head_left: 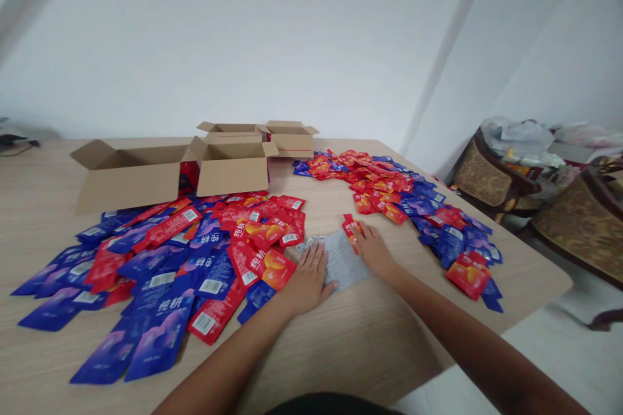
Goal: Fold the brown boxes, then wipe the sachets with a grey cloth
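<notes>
A grey cloth [344, 266] lies flat on the table between two spreads of packets. My left hand [310, 277] rests on the cloth's left part, fingers stretched out and palm down. At the cloth's upper right, my right hand [372, 248] is on a small red packet [351, 228], with its fingers wrapped over the packet's right side. Close to my left hand are red packets with orange fruit pictures [275, 268] and blue packets [163, 337], heaped loosely.
Open cardboard boxes [233, 168] stand behind the left heap. More red and blue packets [379, 181] spread along the right side of the wooden table [335, 369]. Patterned chairs [487, 175] with plastic bags [518, 139] stand beyond the right edge. A white wall is behind.
</notes>
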`<action>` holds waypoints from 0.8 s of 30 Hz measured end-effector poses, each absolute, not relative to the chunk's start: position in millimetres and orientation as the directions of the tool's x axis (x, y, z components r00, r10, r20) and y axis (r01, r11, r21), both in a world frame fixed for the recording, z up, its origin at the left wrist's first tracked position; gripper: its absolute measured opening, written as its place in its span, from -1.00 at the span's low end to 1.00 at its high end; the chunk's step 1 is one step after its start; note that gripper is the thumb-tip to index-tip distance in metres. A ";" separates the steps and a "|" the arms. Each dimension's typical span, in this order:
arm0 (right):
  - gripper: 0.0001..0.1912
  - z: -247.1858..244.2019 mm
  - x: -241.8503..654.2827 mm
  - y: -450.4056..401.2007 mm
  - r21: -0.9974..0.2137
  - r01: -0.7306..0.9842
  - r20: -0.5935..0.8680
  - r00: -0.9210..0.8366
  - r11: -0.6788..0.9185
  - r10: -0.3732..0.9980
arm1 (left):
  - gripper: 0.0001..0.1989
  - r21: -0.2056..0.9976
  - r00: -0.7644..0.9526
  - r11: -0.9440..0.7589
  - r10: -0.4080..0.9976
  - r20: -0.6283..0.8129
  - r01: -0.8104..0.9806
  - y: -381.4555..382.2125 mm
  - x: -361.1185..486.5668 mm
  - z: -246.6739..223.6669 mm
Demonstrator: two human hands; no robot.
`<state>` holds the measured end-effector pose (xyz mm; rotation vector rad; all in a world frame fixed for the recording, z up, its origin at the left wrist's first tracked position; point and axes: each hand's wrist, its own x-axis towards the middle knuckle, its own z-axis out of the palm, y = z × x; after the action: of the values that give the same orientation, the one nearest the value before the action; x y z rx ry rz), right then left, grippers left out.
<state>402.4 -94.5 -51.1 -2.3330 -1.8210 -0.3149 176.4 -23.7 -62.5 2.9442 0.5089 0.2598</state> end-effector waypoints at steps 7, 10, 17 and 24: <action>-0.49 -5.6 371.1 -96.9 -0.056 0.986 0.390 0.166 -0.157 0.906 | -0.27 0.169 0.927 -0.938 0.330 0.177 0.301 -23.3 176.3 -64.6; -0.49 -15.9 350.8 -98.2 -0.090 0.993 0.349 0.101 -0.073 0.932 | -0.26 0.165 0.928 -0.943 0.318 0.195 0.288 -21.5 176.7 -68.4; -0.42 -63.7 363.3 -71.5 -0.026 0.999 0.105 0.046 -0.044 0.993 | -0.36 0.188 0.937 -0.945 0.301 0.180 0.267 -20.3 175.1 -68.3; -0.49 -28.9 400.5 -16.5 -0.047 0.986 -0.021 0.158 -0.158 0.987 | -0.36 0.190 0.940 -0.940 0.311 0.137 0.283 -22.9 173.6 -61.6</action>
<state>400.5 -16.5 -28.9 -2.3732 -2.0235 0.0718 173.6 -22.9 -61.6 2.9286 0.4521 0.2471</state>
